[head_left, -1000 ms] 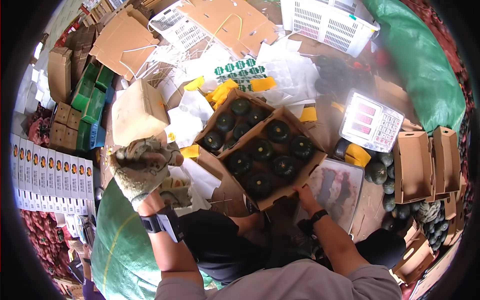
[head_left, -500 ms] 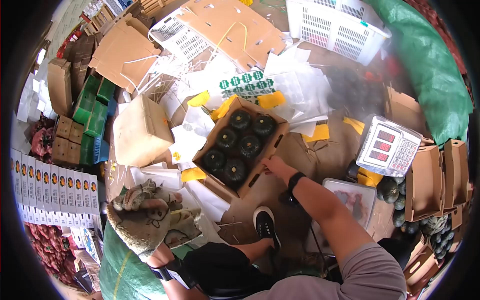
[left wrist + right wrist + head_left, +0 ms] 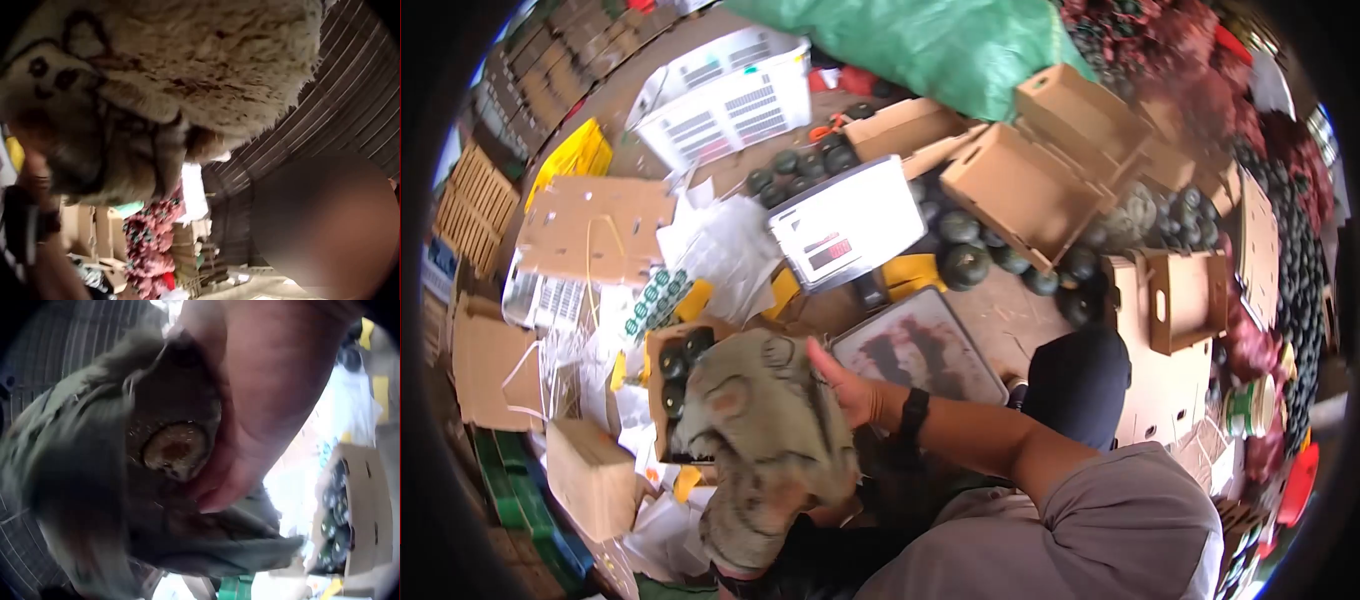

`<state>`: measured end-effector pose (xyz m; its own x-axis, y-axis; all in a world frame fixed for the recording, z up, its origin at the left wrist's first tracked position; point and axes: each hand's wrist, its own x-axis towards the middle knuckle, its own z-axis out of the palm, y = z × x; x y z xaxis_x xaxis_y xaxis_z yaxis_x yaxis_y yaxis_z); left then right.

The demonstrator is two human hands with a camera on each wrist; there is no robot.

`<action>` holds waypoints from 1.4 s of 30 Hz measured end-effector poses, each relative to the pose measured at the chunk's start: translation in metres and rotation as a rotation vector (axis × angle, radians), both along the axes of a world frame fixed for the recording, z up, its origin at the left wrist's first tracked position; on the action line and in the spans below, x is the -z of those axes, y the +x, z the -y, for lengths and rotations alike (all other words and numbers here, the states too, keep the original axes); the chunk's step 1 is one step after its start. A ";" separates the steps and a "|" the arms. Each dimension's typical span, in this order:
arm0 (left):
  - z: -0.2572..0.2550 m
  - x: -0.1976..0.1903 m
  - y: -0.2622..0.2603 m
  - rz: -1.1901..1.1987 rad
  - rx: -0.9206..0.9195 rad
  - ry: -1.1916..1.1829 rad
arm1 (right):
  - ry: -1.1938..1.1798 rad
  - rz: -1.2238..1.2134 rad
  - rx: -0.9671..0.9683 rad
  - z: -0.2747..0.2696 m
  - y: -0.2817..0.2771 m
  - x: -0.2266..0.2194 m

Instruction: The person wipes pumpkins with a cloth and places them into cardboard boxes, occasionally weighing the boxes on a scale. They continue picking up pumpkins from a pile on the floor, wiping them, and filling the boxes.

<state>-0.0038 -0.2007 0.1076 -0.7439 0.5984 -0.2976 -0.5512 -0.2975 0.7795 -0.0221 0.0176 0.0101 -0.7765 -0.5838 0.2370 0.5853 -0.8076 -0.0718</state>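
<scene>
A patterned, fluffy-backed cloth (image 3: 770, 405) is bunched in front of the body. My left hand (image 3: 783, 492) is mostly covered by its folds and grips it from below; its fingers are largely hidden. At the cloth's right edge my right hand (image 3: 845, 388) holds on, thumb up. In the right wrist view, the right hand (image 3: 265, 381) pinches the cloth (image 3: 62, 506), its fingertips partly in the folds. The cloth's fluffy side (image 3: 219, 62) fills the upper left wrist view. Behind the cloth stands a carton (image 3: 656, 400) of dark green squashes (image 3: 672, 362).
A scale with a white display (image 3: 850, 225) stands ahead, beside a clear plastic lid or tray (image 3: 990, 375). Cardboard trays (image 3: 1025, 190) and loose squashes (image 3: 965, 265) lie to the right. A white crate (image 3: 725, 105) is farther off; papers (image 3: 720, 240) litter the floor.
The view has turned right. My right hand has left the squash carton and taken hold of the cloth, which now sits between both hands in front of the carton.
</scene>
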 end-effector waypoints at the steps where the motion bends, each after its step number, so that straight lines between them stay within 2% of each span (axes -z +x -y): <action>1: -0.014 0.008 0.008 0.012 0.110 -0.027 | 0.164 -0.057 0.108 -0.029 0.010 -0.008; 2: -0.031 0.016 0.013 0.024 0.208 -0.046 | 0.330 -0.110 0.223 -0.055 0.023 -0.015; 4: -0.066 0.032 0.018 0.028 0.360 -0.068 | 0.684 -0.102 0.534 -0.097 0.062 -0.058; 5: -0.083 0.037 0.016 0.024 0.409 -0.075 | 0.774 0.077 0.576 -0.121 0.084 -0.072; 6: -0.100 0.043 0.015 0.018 0.428 -0.077 | 0.721 0.031 0.686 -0.144 0.109 -0.093; 8: -0.131 0.056 0.012 -0.006 0.421 -0.078 | 0.819 0.093 0.803 -0.195 0.144 -0.105; 10: -0.153 0.068 0.010 -0.017 0.358 -0.115 | 0.912 0.185 1.015 -0.230 0.195 -0.166; 12: -0.173 0.078 0.020 -0.038 0.288 -0.228 | 1.032 0.345 1.115 -0.276 0.217 -0.181; 14: -0.191 0.089 0.037 -0.048 0.230 -0.372 | 0.882 0.225 1.074 -0.324 0.232 -0.179; 15: -0.197 0.103 0.047 0.000 0.168 -0.395 | 0.952 0.259 1.120 -0.346 0.236 -0.170; 18: -0.216 0.115 0.084 0.067 0.246 -0.389 | 1.095 0.311 1.295 -0.411 0.242 -0.122; 20: -0.219 0.111 0.100 0.032 0.282 -0.427 | 1.180 0.484 1.378 -0.463 0.250 -0.101; 21: -0.220 0.110 0.101 0.012 0.299 -0.449 | 1.395 0.608 1.473 -0.500 0.256 -0.088; 22: -0.218 0.112 0.098 0.021 0.282 -0.459 | 1.717 0.710 1.558 -0.520 0.270 -0.089; 23: -0.212 0.115 0.093 0.029 0.267 -0.472 | 1.913 0.810 1.656 -0.569 0.276 -0.054; 24: -0.205 0.119 0.086 0.036 0.256 -0.489 | 2.374 0.954 1.186 -0.620 0.292 -0.031; 26: -0.196 0.133 0.063 0.065 0.215 -0.542 | 2.303 1.721 1.032 -0.628 0.284 0.008; 28: -0.193 0.146 0.047 0.089 0.175 -0.573 | 2.695 1.475 0.868 -0.554 0.260 -0.023; 29: -0.199 0.148 0.045 0.107 0.128 -0.572 | 2.922 1.190 0.983 -0.543 0.241 0.008; 30: -0.203 0.151 0.043 0.118 0.134 -0.567 | 2.952 0.752 1.147 -0.514 0.222 0.026; 31: -0.211 0.156 0.039 0.130 0.139 -0.555 | 2.987 0.303 1.094 -0.488 0.203 0.052; 32: -0.222 0.161 0.035 0.141 0.141 -0.535 | 2.969 0.069 0.783 -0.457 0.184 0.066; 33: -0.235 0.154 0.036 0.148 0.144 -0.529 | 3.026 0.033 0.398 -0.434 0.166 0.080; 34: -0.234 0.156 0.036 0.176 0.140 -0.541 | 3.111 -0.028 0.293 -0.426 0.156 0.107; 36: -0.246 0.166 0.029 0.214 0.133 -0.538 | 3.026 0.138 -0.065 -0.435 0.129 0.128; 37: -0.244 0.164 0.026 0.189 0.131 -0.554 | 3.063 0.085 0.238 -0.435 0.127 0.140; 38: -0.241 0.159 0.025 0.166 0.127 -0.576 | 3.063 0.033 0.545 -0.429 0.129 0.126; 39: -0.242 0.156 0.025 0.141 0.128 -0.590 | 2.935 -0.076 1.057 -0.429 0.136 0.111; 40: -0.238 0.154 0.022 0.118 0.117 -0.593 | 2.566 -0.113 1.224 -0.434 0.149 0.070; 41: -0.233 0.153 0.015 0.086 0.114 -0.581 | 2.154 0.134 1.359 -0.430 0.164 0.055; 42: -0.230 0.154 0.007 0.053 0.118 -0.567 | 1.764 0.302 1.392 -0.428 0.184 0.042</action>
<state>0.0028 0.0291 -0.0466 -0.6573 0.4122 -0.6309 -0.5980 0.2241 0.7695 0.1614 0.4451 -0.0320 -0.6590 0.7458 0.0975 0.0263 0.1524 -0.9880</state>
